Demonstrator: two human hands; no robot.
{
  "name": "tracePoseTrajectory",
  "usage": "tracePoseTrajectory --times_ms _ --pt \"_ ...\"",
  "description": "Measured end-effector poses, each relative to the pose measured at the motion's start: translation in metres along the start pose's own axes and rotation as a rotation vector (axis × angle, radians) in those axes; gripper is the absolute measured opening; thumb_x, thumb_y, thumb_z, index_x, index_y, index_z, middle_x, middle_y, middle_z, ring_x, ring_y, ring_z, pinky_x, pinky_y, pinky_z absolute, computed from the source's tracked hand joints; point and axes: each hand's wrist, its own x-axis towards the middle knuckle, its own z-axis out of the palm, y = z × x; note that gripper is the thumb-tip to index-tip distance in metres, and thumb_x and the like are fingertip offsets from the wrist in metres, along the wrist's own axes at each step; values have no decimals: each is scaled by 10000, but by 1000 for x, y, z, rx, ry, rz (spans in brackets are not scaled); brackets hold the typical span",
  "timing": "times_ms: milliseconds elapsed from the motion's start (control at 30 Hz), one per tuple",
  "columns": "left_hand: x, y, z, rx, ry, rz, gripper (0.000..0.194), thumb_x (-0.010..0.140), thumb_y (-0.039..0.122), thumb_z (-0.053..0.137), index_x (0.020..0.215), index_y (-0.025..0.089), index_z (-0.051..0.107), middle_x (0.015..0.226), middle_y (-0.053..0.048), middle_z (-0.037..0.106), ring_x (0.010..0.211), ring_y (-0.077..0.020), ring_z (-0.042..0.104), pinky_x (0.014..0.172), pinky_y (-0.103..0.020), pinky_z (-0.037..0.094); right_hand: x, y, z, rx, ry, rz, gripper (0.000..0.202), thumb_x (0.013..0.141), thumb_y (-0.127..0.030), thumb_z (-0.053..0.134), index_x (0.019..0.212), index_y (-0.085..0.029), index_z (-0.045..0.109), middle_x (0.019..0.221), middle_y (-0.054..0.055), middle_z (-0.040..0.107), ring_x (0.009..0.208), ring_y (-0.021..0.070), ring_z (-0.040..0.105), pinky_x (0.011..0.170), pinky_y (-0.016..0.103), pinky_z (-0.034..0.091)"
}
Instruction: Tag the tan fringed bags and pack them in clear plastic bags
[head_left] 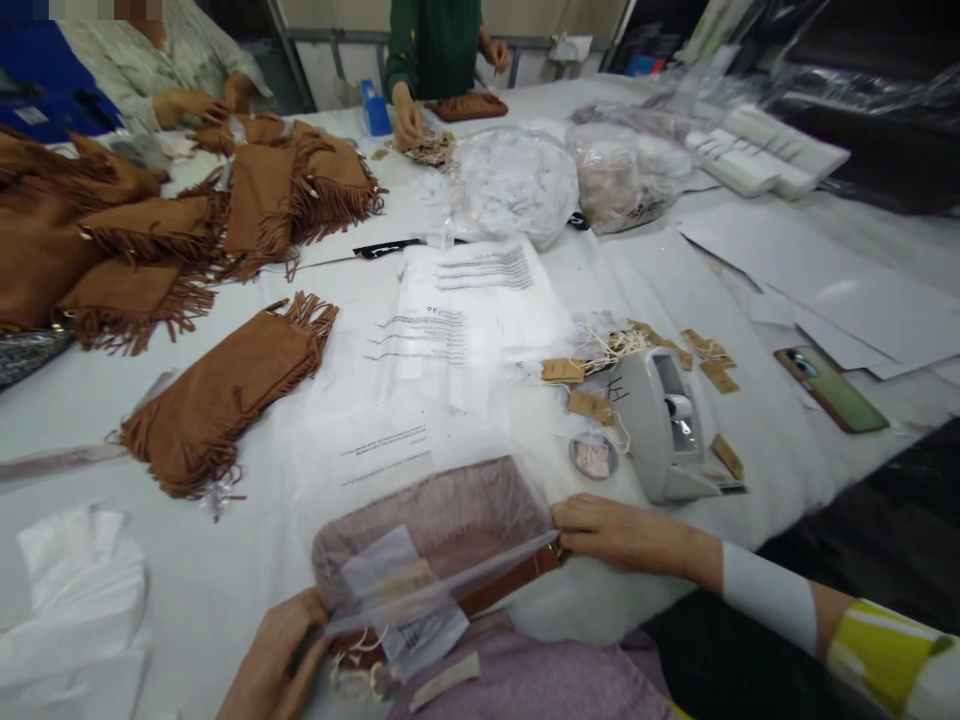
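In front of me at the table's near edge lies a clear plastic bag [510, 549] with a brown pouch [431, 515] mostly inside it. My left hand [289, 650] is closed on the bag's near left corner, and my right hand [607, 530] pinches the near right corner. Between them the bag's mouth edge is pulled taut across the pouch, whose near strip shows bare. A small translucent packet [412, 610] and cream tag strings [358, 665] lie over the pouch at the left. Beyond the pouch a stack of printed plastic bags [465, 340] is spread out.
A fringed brown pouch [232, 390] lies at left, a pile of similar ones [259, 195] behind it. To the right are a grey tape dispenser [667, 430], kraft tags [589, 405], a small round dish [592, 457] and a phone [829, 390]. Two co-workers handle pouches and tags across the table.
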Motion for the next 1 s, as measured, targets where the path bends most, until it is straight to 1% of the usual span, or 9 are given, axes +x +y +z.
tracePoseTrajectory --times_ms 100,267,400,567,667,733,800,900,1000 --pt "3 0 3 55 29 70 256 879 348 555 1108 235 566 1067 -74 684 998 -200 646 853 -306 558 0 5 0 -121 38 -35 268 972 -122 359 1026 -170 617 1016 87 612 1015 173 524 900 319 427" --pt "11 0 8 109 56 106 211 890 341 531 1068 238 581 1042 -69 696 974 -206 662 829 -307 571 2 9 -1 -264 107 -57 252 983 -140 359 962 -153 610 844 59 574 833 157 500 750 270 427" --pt "8 -4 13 105 76 117 206 875 327 554 1060 245 590 1051 -67 695 981 -224 662 831 -332 572 3 13 13 -252 164 -18 261 980 -138 359 926 -173 613 806 38 570 786 151 506 712 273 425" --pt "12 14 14 55 92 -17 143 885 252 529 1013 226 588 990 -63 676 944 -209 644 828 -343 554 -6 12 43 -147 366 36 260 964 -133 374 956 -188 628 857 57 622 844 160 573 773 308 467" --pt "19 29 12 21 99 -96 112 906 194 468 957 212 566 923 -55 654 901 -187 622 827 -344 539 -15 8 56 -224 390 25 215 924 -204 493 1099 -192 617 1043 115 655 1006 214 601 867 366 488" --pt "23 34 13 30 112 -136 125 907 170 446 949 210 557 943 -58 650 920 -186 608 851 -357 526 -19 11 65 -316 435 18 315 875 -277 589 1176 -185 595 1134 144 646 1080 256 595 918 399 491" --pt "23 36 14 46 128 -166 137 900 154 441 950 209 556 990 -66 650 969 -195 597 887 -382 508 -20 15 74 -360 513 15 351 839 -291 643 1172 -189 601 1105 137 664 1056 262 617 920 405 506" --pt "23 40 18 28 162 -198 160 894 141 425 950 208 559 1038 -77 648 1063 -218 571 960 -435 462 -16 21 84 -367 616 20 290 832 -245 652 1117 -201 625 1025 120 690 985 250 650 879 396 537" --pt "26 51 24 -124 251 -277 151 911 168 397 915 210 541 1037 -82 645 1047 -210 580 942 -416 471 -14 21 87 -357 663 33 286 835 -237 641 1119 -213 630 1032 129 690 973 258 657 849 399 557"
